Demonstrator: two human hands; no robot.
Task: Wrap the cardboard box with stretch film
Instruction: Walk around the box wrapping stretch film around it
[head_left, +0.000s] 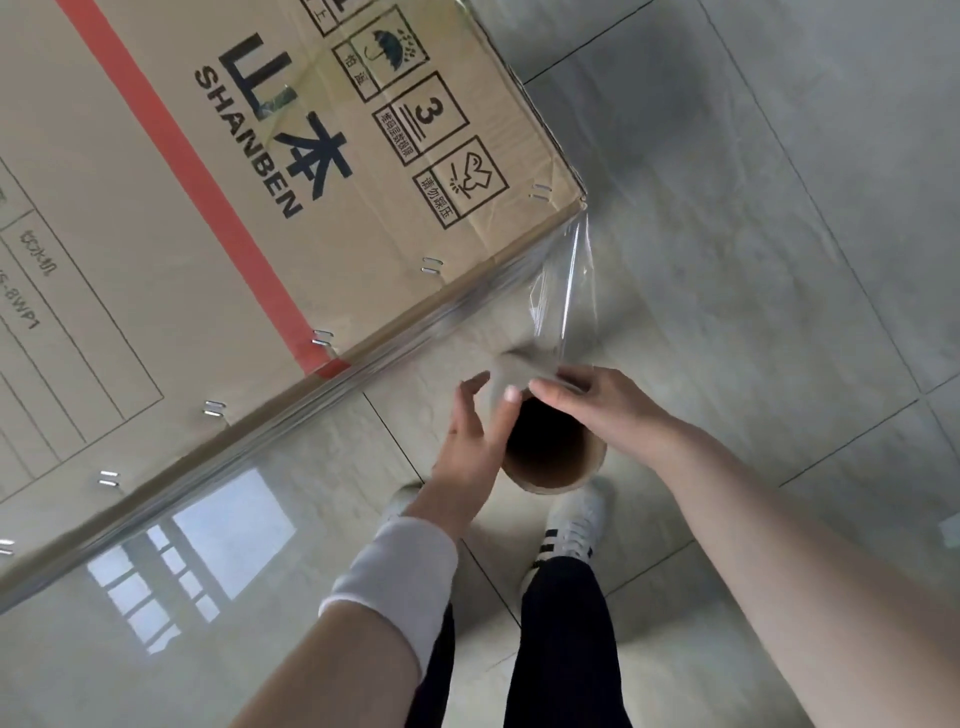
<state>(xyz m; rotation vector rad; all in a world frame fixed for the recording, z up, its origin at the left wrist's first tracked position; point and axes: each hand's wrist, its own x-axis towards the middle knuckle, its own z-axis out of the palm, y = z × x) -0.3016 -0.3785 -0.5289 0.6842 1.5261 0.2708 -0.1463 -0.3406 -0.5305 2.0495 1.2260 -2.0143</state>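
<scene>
A large brown cardboard box with an orange tape stripe and black print fills the upper left, seen from above. Clear stretch film covers its near side and runs from the box's right corner down to a film roll with a brown cardboard core, held upright in front of me. My left hand grips the roll's left side. My right hand holds its top right rim where the film leaves it.
Glossy grey floor tiles spread to the right and below, reflecting a window at lower left. My own dark trousers and white shoes stand just under the roll. A white wristband sits on my left forearm.
</scene>
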